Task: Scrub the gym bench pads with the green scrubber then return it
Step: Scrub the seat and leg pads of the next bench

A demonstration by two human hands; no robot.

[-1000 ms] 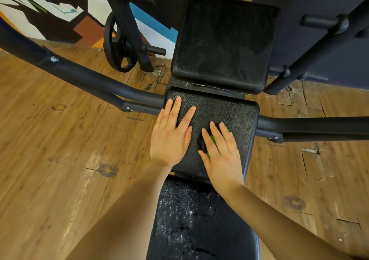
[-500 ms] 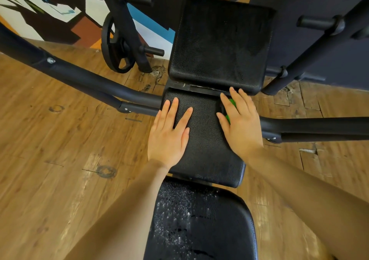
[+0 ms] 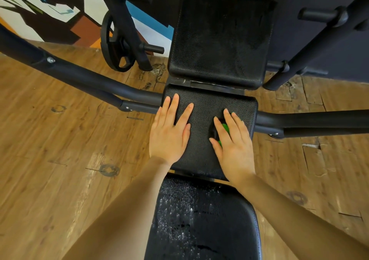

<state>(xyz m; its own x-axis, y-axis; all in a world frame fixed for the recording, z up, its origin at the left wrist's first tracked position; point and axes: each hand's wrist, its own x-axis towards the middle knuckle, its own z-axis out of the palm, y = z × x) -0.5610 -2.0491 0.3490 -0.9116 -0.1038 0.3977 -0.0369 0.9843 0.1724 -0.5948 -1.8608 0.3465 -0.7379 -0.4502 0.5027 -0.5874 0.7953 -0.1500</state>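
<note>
The green scrubber lies under your right hand, pressed flat onto the middle pad of the bench. Only slivers of green show between your index and middle fingers, with a dark edge of it poking out just left of your index finger. Your right hand's fingers are fairly straight and laid over the scrubber, thumb out to the side; they press it down rather than wrap it, though how far the fingertips hook over its far edge is hidden.

Your left hand rests palm down on the same pad, just left of the right hand and not touching it. Its fingers are straight and slightly spread, holding nothing, and its outer edge reaches the pad's left rim.

Beyond your fingertips sits the upper pad, tilted up, its surface dull and streaked. Under your wrists, nearer to you, is the seat pad, speckled with pale droplets or foam on its left half.

A black frame tube runs out to the left of your left hand, and another frame bar runs out to the right of your right hand. Past the left hand, a weight plate hangs on a rack peg. The wooden floor spreads on both sides.
</note>
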